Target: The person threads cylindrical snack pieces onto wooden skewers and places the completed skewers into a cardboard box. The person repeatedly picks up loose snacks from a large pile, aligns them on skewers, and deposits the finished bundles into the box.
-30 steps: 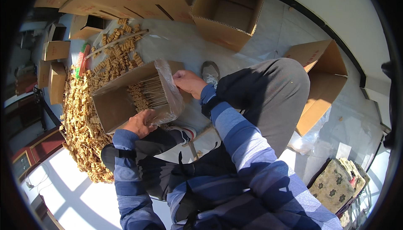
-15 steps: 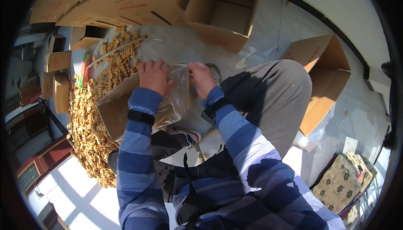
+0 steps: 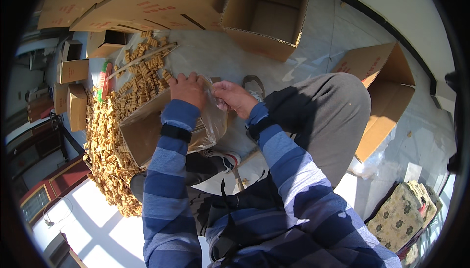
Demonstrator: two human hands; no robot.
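Observation:
A cardboard box (image 3: 138, 139) stands between my legs, with a clear plastic bag (image 3: 213, 130) lining it and hanging over its right side. My left hand (image 3: 188, 91) lies over the box's far edge, its fingers bent down over the rim and the bag; their tips are partly hidden. Just right of it, my right hand (image 3: 234, 96) is closed, thumb against fingers, pinching the bag's edge. Part of the box's inside is covered by my left forearm, and some slim, pale edges show under the plastic.
A big heap of curled, tan wooden-looking pieces (image 3: 110, 160) lies left of the box. On it rest a stick (image 3: 142, 60) and a green-red brush (image 3: 104, 83). Open cartons stand ahead (image 3: 262, 43) and right (image 3: 382, 106). A patterned cushion (image 3: 396, 214) lies lower right.
My right hand has drawn closer to my left and turned, its fingers now closed on the bag's edge. The left hand's fingers are bent more over the rim. The view has shifted slightly.

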